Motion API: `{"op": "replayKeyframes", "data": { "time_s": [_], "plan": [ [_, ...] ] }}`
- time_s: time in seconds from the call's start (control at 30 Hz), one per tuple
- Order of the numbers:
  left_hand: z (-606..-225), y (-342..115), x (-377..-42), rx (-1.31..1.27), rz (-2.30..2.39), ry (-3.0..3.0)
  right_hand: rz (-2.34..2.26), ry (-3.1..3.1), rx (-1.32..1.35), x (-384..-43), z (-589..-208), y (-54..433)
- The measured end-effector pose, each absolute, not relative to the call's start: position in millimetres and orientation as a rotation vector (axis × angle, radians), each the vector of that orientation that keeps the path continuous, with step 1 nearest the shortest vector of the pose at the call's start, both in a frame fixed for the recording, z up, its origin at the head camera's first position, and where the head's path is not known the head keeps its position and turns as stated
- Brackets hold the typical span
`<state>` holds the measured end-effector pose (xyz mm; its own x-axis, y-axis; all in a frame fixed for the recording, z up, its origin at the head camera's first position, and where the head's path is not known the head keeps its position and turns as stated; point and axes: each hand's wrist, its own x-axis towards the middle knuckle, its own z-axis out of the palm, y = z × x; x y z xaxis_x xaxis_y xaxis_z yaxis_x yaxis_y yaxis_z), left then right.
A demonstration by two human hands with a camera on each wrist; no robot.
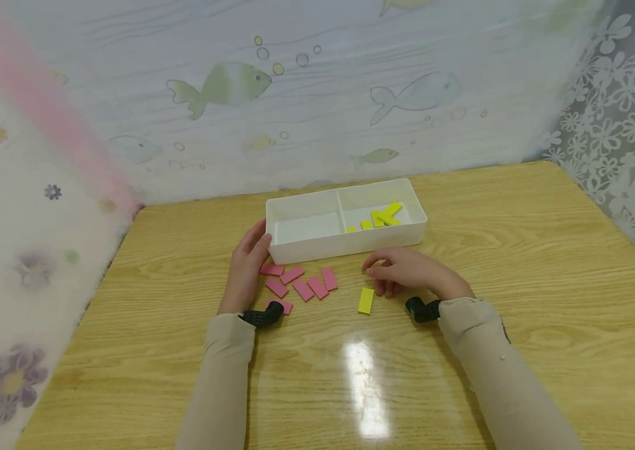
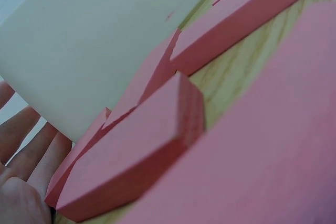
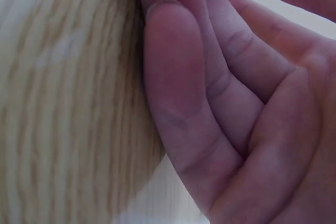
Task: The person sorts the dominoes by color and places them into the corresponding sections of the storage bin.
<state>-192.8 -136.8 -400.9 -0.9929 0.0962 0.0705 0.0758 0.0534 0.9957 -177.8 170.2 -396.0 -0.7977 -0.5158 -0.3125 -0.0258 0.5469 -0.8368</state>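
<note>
A white two-compartment box (image 1: 345, 247) stands on the table, with several yellow rectangular blocks (image 1: 389, 219) in its right compartment. At its left end, my left hand (image 1: 246, 269) touches the box with thumb and fingers extended along the outer wall. Several flat pink blocks (image 1: 302, 289) lie before the box beside this hand; the left wrist view shows pink blocks (image 2: 126, 156) close to the box wall. My right hand (image 1: 410, 273) hovers low over the table with loosely bent fingers. A single yellow block (image 1: 365, 300) lies just left of its fingertips. Nothing shows in the right fingers (image 3: 176, 66).
The wooden table (image 1: 480, 219) reaches a wall covering with fish drawings (image 1: 233, 87) behind the box. Flowered coverings flank it on the left and right. Each wrist carries a black camera mount (image 1: 264, 314). A light reflection crosses the table's near part.
</note>
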Motion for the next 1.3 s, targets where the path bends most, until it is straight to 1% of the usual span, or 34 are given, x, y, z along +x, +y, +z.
{"op": "replayKeyframes", "data": {
  "time_s": [0.27,0.4,0.93,1.3],
  "plan": [
    [-402,-136,-193,0.183,2.130,2.288,-1.129,2.201,-0.383,-172,-398,160],
    [-402,-136,-194,0.193,2.134,2.295,-1.095,2.170,-0.415,-170,-397,155],
    [-398,-136,-191,0.154,2.123,2.298,-1.161,2.082,-0.374,-168,-399,151],
    [-401,-136,-193,0.172,2.129,2.294,-1.176,2.176,-0.410,-169,-396,150]
  ]
}}
